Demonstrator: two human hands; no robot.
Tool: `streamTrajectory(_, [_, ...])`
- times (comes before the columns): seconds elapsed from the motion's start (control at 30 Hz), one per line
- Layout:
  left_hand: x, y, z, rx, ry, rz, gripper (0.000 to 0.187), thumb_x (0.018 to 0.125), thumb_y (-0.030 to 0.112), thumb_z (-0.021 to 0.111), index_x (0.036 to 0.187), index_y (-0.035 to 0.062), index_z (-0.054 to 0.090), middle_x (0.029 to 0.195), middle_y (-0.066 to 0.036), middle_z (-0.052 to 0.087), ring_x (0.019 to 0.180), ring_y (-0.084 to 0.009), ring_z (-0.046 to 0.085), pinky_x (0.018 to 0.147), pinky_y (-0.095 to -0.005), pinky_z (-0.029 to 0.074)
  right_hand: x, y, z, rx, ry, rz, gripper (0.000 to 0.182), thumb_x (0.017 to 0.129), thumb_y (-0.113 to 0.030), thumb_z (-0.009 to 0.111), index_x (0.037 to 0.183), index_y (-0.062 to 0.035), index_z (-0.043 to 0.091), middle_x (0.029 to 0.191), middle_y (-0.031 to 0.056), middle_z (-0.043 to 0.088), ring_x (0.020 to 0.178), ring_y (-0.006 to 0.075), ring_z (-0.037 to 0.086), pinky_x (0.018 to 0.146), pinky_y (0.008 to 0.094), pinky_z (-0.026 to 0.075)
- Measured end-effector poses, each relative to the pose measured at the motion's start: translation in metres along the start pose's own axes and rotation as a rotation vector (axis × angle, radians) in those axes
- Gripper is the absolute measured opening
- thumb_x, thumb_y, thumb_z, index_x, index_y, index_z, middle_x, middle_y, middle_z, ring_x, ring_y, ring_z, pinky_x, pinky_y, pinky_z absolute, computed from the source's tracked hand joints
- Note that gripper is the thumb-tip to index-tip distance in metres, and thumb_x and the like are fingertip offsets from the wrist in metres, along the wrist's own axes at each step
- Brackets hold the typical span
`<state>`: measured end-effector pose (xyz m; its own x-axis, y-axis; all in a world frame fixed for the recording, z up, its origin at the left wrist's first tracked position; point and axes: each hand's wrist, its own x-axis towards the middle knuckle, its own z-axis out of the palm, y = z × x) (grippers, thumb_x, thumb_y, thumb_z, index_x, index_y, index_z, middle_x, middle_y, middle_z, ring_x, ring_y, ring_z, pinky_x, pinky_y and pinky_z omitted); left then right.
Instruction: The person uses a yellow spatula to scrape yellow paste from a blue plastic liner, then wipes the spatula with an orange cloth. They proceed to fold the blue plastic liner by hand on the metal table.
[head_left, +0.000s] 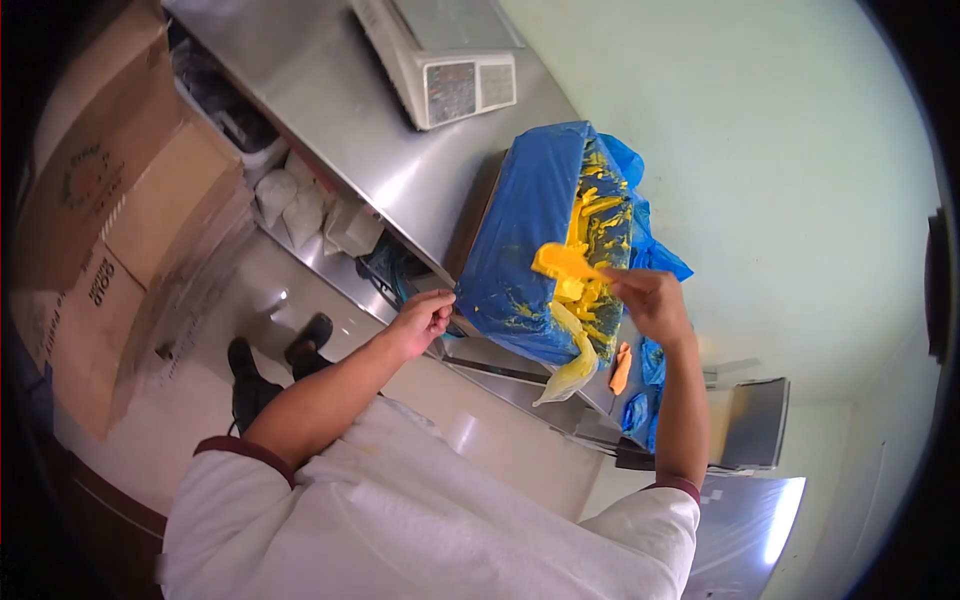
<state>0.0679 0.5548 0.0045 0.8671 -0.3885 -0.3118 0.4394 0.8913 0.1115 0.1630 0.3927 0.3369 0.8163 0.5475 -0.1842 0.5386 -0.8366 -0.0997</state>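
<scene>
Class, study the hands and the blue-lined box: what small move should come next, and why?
Probably draw the yellow scraper along the liner's streaked inner side: the right hand already holds it over the opening, yellow streaks cling there, and the left hand appears to pinch the blue liner at a corner, which may steady it.

On the counter (pixel 330 110) a scale (pixel 440 70) stands left of the lined box (pixel 525 235).
</scene>
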Motion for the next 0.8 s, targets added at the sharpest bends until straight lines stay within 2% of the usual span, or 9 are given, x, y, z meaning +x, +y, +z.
streamTrajectory(0.1, [0.002,0.003,-0.007,0.081,0.0,-0.034,0.008,0.091,0.017,0.063,0.094,0.015,0.056,0.067,0.005,0.051,0.057,-0.0067,0.047,0.049,-0.0205,0.033,-0.024,-0.012,0.016,-0.041,-0.001,-0.111,0.022,0.081,-0.01,0.069,0.102,-0.0136,0.074,0.082,0.013,0.069,0.07,0.0288,0.066,0.062,0.0342,0.05])
streamTrajectory(0.2, [-0.005,0.013,0.001,0.209,0.018,-0.044,0.007,0.092,0.021,0.062,0.091,0.0152,0.058,0.068,0.005,0.054,0.059,-0.0065,0.05,0.052,-0.0202,0.035,-0.051,-0.024,0.018,0.064,-0.053,-0.09,0.023,0.081,-0.011,0.07,0.103,-0.0144,0.073,0.083,0.0129,0.069,0.071,0.0296,0.066,0.063,0.0343,0.05])
streamTrajectory(0.23, [-0.01,0.021,0.006,0.283,0.048,-0.053,0.011,0.092,0.023,0.061,0.1,0.0151,0.059,0.073,0.002,0.059,0.061,-0.0075,0.052,0.054,-0.0215,0.037,-0.059,-0.017,0.024,0.184,-0.037,-0.084,0.023,0.084,-0.01,0.069,0.106,-0.0094,0.072,0.082,0.01,0.071,0.067,0.0228,0.065,0.062,0.0304,0.048])
streamTrajectory(0.33, [-0.021,0.051,0.019,0.737,0.176,0.06,0.021,0.093,0.022,0.061,0.111,0.012,0.057,0.081,-0.002,0.064,0.062,-0.0084,0.054,0.055,-0.0224,0.039,-0.094,0.007,0.036,0.621,0.135,0.16,0.022,0.087,-0.008,0.066,0.108,-0.0029,0.07,0.08,0.004,0.069,0.065,0.0124,0.059,0.06,0.0261,0.045])
streamTrajectory(0.37, [-0.016,0.062,0.014,0.881,0.17,0.181,0.028,0.093,0.019,0.06,0.117,0.0088,0.054,0.085,-0.005,0.067,0.064,-0.01,0.056,0.058,-0.0254,0.044,-0.105,0.011,0.042,0.726,0.266,0.204,0.023,0.089,-0.006,0.063,0.111,0.0007,0.068,0.077,0.0001,0.063,0.066,0.0057,0.049,0.058,0.023,0.042])
streamTrajectory(0.47, [0.014,0.106,-0.016,1.224,0.189,0.662,0.029,0.089,0.014,0.062,0.115,0.0038,0.054,0.079,-0.009,0.065,0.063,-0.0155,0.058,0.063,-0.0307,0.048,-0.136,0.038,0.054,0.755,0.461,0.317,0.026,0.09,-0.007,0.062,0.115,-0.0013,0.067,0.073,-0.001,0.057,0.064,0.0052,0.046,0.057,0.023,0.04])
streamTrajectory(0.57, [0.018,0.153,0.019,1.53,0.347,0.985,0.031,0.085,0.012,0.063,0.113,0.0032,0.054,0.079,-0.009,0.063,0.069,-0.0208,0.06,0.067,-0.0341,0.048,-0.147,0.059,0.048,0.644,0.538,0.41,0.029,0.091,-0.011,0.061,0.118,-0.0012,0.066,0.068,-0.0027,0.053,0.062,0.0048,0.044,0.056,0.0229,0.039])
streamTrajectory(0.67, [0.057,0.174,0.011,1.66,0.401,1.149,0.028,0.086,0.012,0.061,0.113,0.0053,0.056,0.079,-0.007,0.062,0.07,-0.0187,0.059,0.07,-0.0328,0.049,-0.136,0.081,0.024,0.525,0.56,0.411,0.029,0.092,-0.014,0.059,0.117,-0.0011,0.066,0.065,-0.0038,0.051,0.061,0.0055,0.045,0.055,0.0236,0.037])
streamTrajectory(0.8, [0.066,0.166,0.016,1.85,0.554,1.146,0.03,0.084,0.014,0.06,0.112,0.0054,0.055,0.079,-0.008,0.06,0.079,-0.0254,0.059,0.074,-0.0387,0.046,-0.109,0.118,-0.002,0.481,0.601,0.48,0.027,0.092,-0.013,0.058,0.114,-0.0008,0.067,0.065,-0.0036,0.051,0.06,0.0058,0.045,0.054,0.0235,0.037])
